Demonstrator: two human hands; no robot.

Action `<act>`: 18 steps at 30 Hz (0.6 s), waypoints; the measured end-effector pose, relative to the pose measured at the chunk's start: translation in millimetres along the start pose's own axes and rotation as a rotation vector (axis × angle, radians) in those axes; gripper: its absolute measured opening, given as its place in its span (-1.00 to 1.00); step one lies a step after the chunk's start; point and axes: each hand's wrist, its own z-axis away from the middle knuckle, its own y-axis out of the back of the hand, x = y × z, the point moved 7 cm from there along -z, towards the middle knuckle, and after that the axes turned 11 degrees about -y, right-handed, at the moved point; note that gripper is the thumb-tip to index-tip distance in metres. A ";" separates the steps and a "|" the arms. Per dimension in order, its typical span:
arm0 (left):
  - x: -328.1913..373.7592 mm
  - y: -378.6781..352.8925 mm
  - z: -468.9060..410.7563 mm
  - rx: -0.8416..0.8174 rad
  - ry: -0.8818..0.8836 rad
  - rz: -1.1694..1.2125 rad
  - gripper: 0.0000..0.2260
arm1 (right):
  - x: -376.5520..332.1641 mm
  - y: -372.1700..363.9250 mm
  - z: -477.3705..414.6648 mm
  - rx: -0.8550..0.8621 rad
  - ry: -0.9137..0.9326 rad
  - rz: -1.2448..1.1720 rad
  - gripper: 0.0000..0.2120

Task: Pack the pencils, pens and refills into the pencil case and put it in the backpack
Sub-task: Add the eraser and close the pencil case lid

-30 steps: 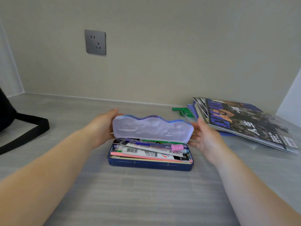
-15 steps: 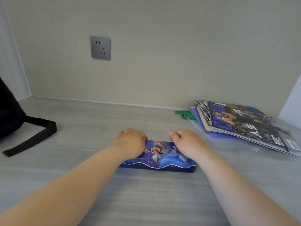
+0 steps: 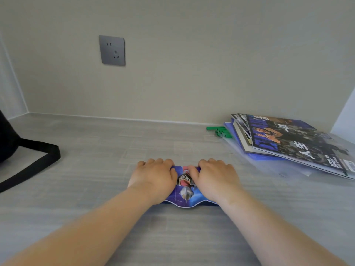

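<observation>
The blue pencil case [image 3: 185, 196] lies closed on the grey desk, its printed wavy-edged lid facing up. My left hand [image 3: 153, 179] rests palm down on the lid's left half, fingers curled over the far edge. My right hand [image 3: 215, 178] lies the same way on the right half. Both hands cover most of the lid, and only a strip of its middle shows. The pens and refills inside are hidden. The black backpack [image 3: 6, 139] stands at the far left edge, its strap [image 3: 36, 160] trailing over the desk.
A pile of magazines [image 3: 292, 144] on a clear folder lies at the right, with green pieces [image 3: 219, 130] beside it near the wall. A grey wall socket [image 3: 112, 50] is mounted above the desk.
The lid stood open over the pens a second ago. It has come down shut, and both hands have moved from the case's ends onto the lid and closer together.
</observation>
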 end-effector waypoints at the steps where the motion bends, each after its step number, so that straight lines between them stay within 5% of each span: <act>1: -0.5 -1.8 -0.1 -0.003 -0.003 -0.004 -0.69 | -1.4 -1.3 0.4 0.005 0.026 0.021 -0.65; 10: -0.1 9.3 5.8 0.119 -0.002 0.102 -0.67 | 2.6 10.3 5.2 0.060 -0.068 -0.154 -0.64; 14: 7.5 20.1 23.0 0.230 -0.161 0.177 -0.69 | -1.0 26.7 17.3 0.132 0.085 -0.344 -0.75; 18: -15.4 14.0 46.9 0.076 -0.247 0.251 -0.39 | -11.2 27.2 26.8 -0.062 0.246 -0.380 -0.69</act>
